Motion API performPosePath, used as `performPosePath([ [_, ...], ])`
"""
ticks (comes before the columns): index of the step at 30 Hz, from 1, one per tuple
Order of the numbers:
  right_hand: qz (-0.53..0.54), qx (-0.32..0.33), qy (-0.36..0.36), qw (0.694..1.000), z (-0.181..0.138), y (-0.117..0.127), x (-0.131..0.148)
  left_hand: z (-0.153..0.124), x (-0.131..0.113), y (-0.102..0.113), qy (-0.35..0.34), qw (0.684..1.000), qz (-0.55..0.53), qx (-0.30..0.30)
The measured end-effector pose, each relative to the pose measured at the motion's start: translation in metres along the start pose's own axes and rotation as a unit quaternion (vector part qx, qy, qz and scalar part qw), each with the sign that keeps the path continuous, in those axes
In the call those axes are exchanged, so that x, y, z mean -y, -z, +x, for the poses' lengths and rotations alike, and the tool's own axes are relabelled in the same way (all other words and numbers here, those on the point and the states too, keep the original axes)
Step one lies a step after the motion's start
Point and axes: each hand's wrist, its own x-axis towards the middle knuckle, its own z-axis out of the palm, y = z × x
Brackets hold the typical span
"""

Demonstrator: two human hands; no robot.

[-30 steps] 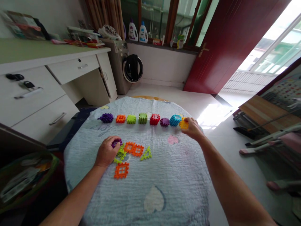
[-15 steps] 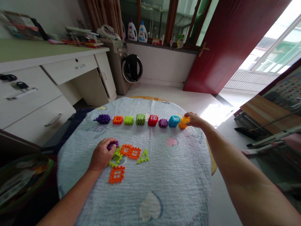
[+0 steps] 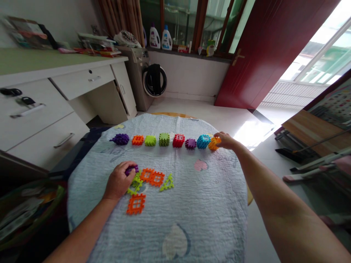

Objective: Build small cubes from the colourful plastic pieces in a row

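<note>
Toothed plastic building blocks stand in small stacks in a row across the cloth. At the row's right end my right hand has its fingers closed around the yellow-orange blocks, beside the blue stack. My left hand is curled over a purple block at the left of a loose group. Near it lie lime-green pieces, two joined orange window pieces, a single orange window piece and a lime triangle.
The row also has a dark purple stack, an orange one, green ones, a red one and a purple one. The round table carries a pale blue cloth. Drawers stand at left, a washing machine behind.
Both hands keep nearly the same places, and the blocks lie as before. The view has shifted very slightly.
</note>
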Motion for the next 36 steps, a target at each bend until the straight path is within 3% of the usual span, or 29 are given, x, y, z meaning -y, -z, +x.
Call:
performPosePath([
  [5,0.014,-0.020,-0.004,1.000,-0.009,0.006,0.003,0.000,0.001,-0.001,-0.004,1.000,-0.005,-0.002],
  [9,0.077,-0.156,-0.003,0.985,-0.040,0.013,0.025,-0.001,0.000,-0.001,-0.004,1.000,-0.009,-0.003],
  [12,0.142,-0.243,0.040,0.959,-0.075,0.003,0.067,-0.001,-0.003,-0.001,0.000,1.000,-0.017,-0.005],
  [14,0.198,-0.220,0.080,0.952,-0.100,-0.013,0.105,-0.001,-0.004,-0.001,0.001,1.000,-0.022,-0.009],
  [18,0.272,-0.084,0.155,0.946,-0.137,-0.055,0.184,-0.001,-0.004,-0.001,0.012,0.999,-0.037,-0.028],
  [22,0.261,-0.072,0.167,0.948,-0.150,-0.081,0.235,-0.001,-0.004,0.001,0.033,0.995,-0.074,-0.060],
  [26,0.217,-0.113,0.132,0.961,-0.152,-0.092,0.253,-0.001,-0.005,0.004,0.058,0.988,-0.114,-0.089],
  [36,0.232,-0.146,0.122,0.954,-0.150,-0.103,0.253,-0.002,-0.007,0.006,0.071,0.981,-0.165,-0.076],
])
